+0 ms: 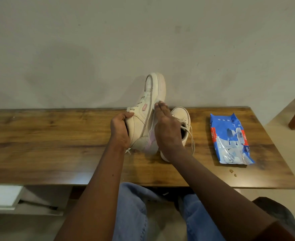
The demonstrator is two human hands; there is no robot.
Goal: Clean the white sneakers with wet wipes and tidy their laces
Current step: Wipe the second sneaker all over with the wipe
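The person holds one white sneaker tipped up above the wooden counter, its heel low and close to the body and its toe raised toward the wall. The left hand grips the heel end, with the thumb curled over the collar by the top laces and the fingers wrapped round the back. The right hand lies along the sneaker's right side. Its fingers are straight and together, pressing a white wet wipe against the edge of the sole. Only a small bit of the wipe shows beyond the fingertips.

The second sneaker stands on the counter just behind the right hand and is partly hidden by it. Its loose lace trails down the side. A blue pack of wipes lies flat on the counter to the right, well apart from both hands. Blue jeans show below the counter's near edge.
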